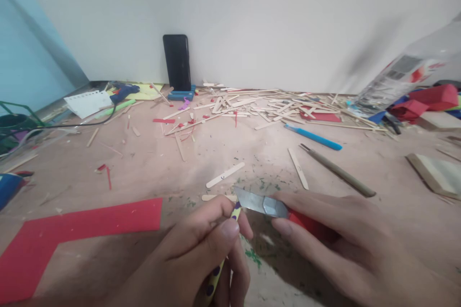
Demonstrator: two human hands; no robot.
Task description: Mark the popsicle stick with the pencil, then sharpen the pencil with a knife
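My left hand (201, 254) is closed round a yellow pencil with purple dots (216, 278), its tip pointing up and away from me. My right hand (345, 240) grips a red-handled utility knife (309, 224). The knife's steel blade (257, 203) rests against the pencil's tip. Green shavings (254, 256) lie on the table beneath the two hands. A single wooden craft stick (225, 175) lies just beyond the blade.
A red paper sheet (72, 230) lies at the near left. Several craft sticks (259, 105) are heaped at the back. A phone (176, 62) leans on the wall beside a blue glue gun (124, 91). A blue pen (313, 136), a brown stick (338, 170) and a plastic bottle (403, 76) lie to the right.
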